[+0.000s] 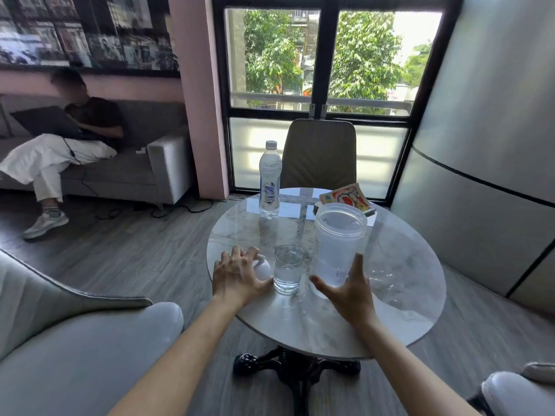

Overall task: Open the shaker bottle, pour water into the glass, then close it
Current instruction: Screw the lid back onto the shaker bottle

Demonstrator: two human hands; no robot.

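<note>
Your left hand (237, 277) is gripping the white lid (262, 268) at the glass's (288, 270) nine o'clock; your right hand (350, 291) is spreading open beside the uncapped shaker bottle (338, 244) at three o'clock. Steady the bottle, seat the lid squarely, then twist.

light: bright daylight from the far window (330, 61)
glare: window reflections on the glossy desk (399, 265)
blur: soft smearing at the frame's edges
distortion: wide-angle bending, right wall curved
</note>
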